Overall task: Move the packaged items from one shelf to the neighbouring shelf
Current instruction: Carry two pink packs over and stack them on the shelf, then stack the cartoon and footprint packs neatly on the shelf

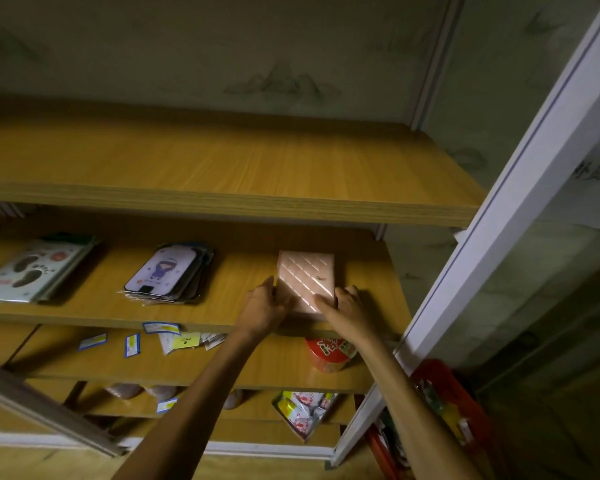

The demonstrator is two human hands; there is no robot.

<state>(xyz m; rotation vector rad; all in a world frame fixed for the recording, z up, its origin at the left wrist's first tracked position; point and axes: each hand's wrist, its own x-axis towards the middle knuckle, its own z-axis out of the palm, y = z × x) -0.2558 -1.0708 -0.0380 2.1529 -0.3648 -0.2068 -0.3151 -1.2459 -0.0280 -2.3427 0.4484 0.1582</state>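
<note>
Head view looks down and forward at a set of yellowish wooden shelves, with both bare arms reaching to the middle wooden shelf (94, 306). A flat pink rectangular pack with a pale diagonal lattice print (305, 282) lies near the right end of that shelf, close to its front edge. The left hand (262, 308) is curled against the pack's left edge, thumb tip up by the side, and the right hand (349, 306) presses fingers onto its lower right corner, so both hands grip the pack between them; whether it has left the board I cannot tell. Farther left on the same shelf sit a stack of cartoon-printed phone cases in clear sleeves (168, 273) and a pile of flat packets printed with dark footprints (32, 268), both untouched. The broad upper wooden shelf (222, 174) shows nothing on it, and seems the likely destination, though that is only a judgement. This looks like the grasp of one pack. Next the pair of hands should raise it level, clear the front lip above, and lay it flat on the neighbouring board.
</note>
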